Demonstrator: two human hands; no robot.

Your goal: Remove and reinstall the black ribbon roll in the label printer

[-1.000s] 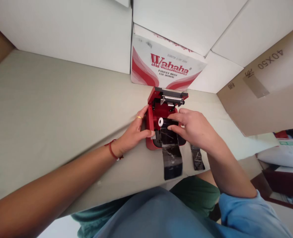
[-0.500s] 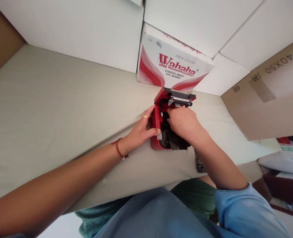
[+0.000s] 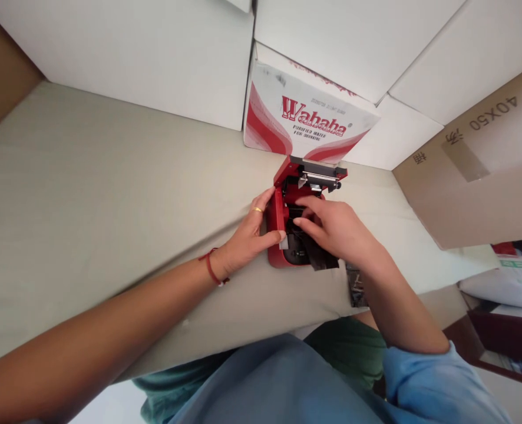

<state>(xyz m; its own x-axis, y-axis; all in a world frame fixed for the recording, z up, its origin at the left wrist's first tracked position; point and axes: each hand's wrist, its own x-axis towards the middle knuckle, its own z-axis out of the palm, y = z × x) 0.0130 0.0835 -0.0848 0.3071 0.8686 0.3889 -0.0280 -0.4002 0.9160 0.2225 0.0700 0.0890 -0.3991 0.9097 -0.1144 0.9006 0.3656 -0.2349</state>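
Down goes the black film [image 3: 324, 256], its tail now at the red machine's [image 3: 277, 219] near right edge, not hanging well past it like a second ago! Across the table [image 3: 111, 188], the Wahaha carton [image 3: 310, 118] stands upper centre; the machine sits mid-frame, lid [image 3: 316, 167] raised. Left hand [image 3: 248, 238] clamps its left side, thumb against fingers. Right hand [image 3: 343, 227] works over the opening, thumb and forefinger spread; contact with film, can't tell.
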